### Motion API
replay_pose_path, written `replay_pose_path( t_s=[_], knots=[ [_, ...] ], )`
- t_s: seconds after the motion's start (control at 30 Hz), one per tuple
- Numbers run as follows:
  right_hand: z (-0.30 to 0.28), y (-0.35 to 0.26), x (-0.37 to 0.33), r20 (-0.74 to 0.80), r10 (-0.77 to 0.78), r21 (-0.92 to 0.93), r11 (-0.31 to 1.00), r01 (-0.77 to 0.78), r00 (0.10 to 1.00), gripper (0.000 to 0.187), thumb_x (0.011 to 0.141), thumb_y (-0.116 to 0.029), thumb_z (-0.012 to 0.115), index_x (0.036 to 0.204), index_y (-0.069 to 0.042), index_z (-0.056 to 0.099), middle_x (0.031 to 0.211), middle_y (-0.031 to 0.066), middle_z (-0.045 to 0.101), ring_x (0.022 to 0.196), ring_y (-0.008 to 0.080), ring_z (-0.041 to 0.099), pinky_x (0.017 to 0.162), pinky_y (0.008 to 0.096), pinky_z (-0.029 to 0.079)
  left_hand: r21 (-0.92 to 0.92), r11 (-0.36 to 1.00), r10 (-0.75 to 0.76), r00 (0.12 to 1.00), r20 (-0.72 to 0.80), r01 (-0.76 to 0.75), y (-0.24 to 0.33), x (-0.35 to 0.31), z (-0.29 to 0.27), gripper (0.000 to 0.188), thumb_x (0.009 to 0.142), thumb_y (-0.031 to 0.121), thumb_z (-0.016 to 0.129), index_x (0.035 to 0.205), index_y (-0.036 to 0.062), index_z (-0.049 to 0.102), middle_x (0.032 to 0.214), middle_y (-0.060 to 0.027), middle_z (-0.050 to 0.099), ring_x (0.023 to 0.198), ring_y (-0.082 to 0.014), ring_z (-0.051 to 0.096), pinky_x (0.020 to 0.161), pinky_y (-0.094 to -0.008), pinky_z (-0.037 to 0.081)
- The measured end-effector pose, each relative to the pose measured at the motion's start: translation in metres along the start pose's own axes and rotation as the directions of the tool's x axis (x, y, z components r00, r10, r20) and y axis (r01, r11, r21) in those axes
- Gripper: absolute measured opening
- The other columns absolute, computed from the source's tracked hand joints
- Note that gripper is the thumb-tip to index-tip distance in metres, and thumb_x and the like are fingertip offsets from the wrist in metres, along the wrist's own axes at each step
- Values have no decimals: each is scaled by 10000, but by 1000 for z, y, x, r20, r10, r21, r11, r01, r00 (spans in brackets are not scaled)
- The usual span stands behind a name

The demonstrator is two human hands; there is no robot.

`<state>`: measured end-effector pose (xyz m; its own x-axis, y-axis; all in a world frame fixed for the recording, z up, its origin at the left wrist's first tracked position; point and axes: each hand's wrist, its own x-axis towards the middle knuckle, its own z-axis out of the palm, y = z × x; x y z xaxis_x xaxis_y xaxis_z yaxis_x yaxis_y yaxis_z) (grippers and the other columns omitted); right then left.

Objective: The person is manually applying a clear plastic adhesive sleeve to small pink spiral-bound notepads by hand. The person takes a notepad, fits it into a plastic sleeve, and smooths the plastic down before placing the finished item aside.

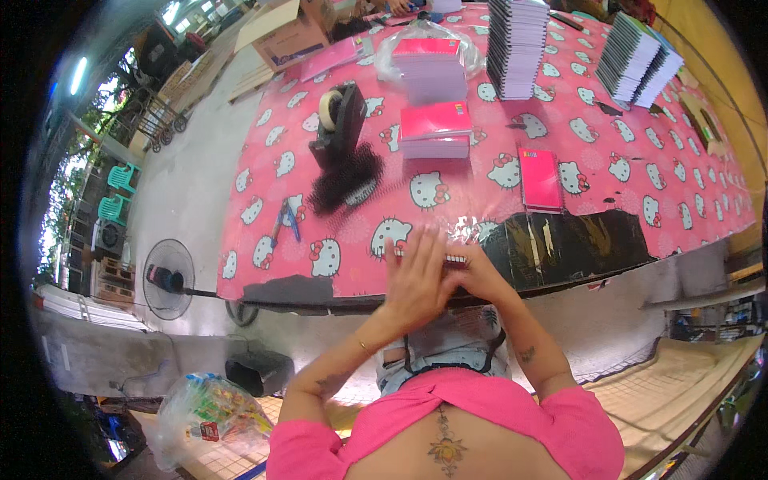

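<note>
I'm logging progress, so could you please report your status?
Left hand flat over spiral-bound pad, mostly hidden. Right hand at its side. Tape dispenser beyond, leftward.

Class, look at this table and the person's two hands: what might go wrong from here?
The tall stack of notebooks might topple if the table is bumped. The mostly hidden item at the left hand and right hand is near the table's front edge, so it could slip off. The torn pink cover might snag the pink notebook beside the tear.
</note>
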<state>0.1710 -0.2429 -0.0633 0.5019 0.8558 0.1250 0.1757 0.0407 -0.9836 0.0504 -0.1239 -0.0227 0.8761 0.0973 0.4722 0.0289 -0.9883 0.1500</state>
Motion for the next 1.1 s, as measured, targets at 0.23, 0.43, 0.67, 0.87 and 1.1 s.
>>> replay_pose_path(
  t_s=[0.23, 0.43, 0.67, 0.87, 1.1],
  knots=[
    [-38, -30, -10, 61, 16, 14, 1000, -17, 998, 315, 841, -91, 731, 1131, 19, 678, 1018, 85, 703, 964, 118, 629, 873, 280, 495, -228, 972, 53, 999, -12, -54, -15, 11, -11, 210, 901, 226, 645, 1078, 117, 669, 991, -10, 669, 1024, -185, 618, 1168, -607, 62],
    [-54, -32, -4, 61, 19, -16, 1000, -18, 998, 118, 865, -80, 700, 939, 13, 702, 862, 46, 696, 798, 108, 620, 746, 278, 495, -215, 975, 43, 998, -52, -54, -14, 12, -8, 204, 892, 230, 663, 1068, 127, 670, 995, -3, 670, 1006, -174, 619, 1168, -589, 100],
    [-29, -41, 1, -116, -274, -415, 887, 204, 955, 96, 716, 0, 656, 789, 1, 593, 760, 90, 595, 713, 209, 584, 672, 323, 467, -247, 968, 51, 996, 79, -30, -7, 14, -23, 254, 862, 180, 684, 1090, 77, 639, 980, -58, 662, 904, -234, 613, 902, -461, 419],
    [-16, -67, -11, -394, -130, -98, 990, 99, 910, 252, 808, 0, 667, 1060, -13, 663, 953, 105, 683, 932, 167, 648, 841, 295, 497, -414, 909, 112, 984, 139, -45, -15, 39, -46, 331, 815, 149, 675, 1136, 87, 621, 964, -79, 630, 879, -268, 618, 772, -414, 466],
    [-89, -60, -11, -361, -439, -733, 679, 41, 823, 430, 832, -7, 670, 1251, -100, 645, 1243, 177, 637, 1123, 314, 628, 936, 402, 488, -485, 868, 42, 990, -137, -104, -84, 160, -12, 296, 865, 157, 666, 1137, 39, 655, 1120, -144, 664, 1002, -328, 649, 848, -416, 520]
  ],
)
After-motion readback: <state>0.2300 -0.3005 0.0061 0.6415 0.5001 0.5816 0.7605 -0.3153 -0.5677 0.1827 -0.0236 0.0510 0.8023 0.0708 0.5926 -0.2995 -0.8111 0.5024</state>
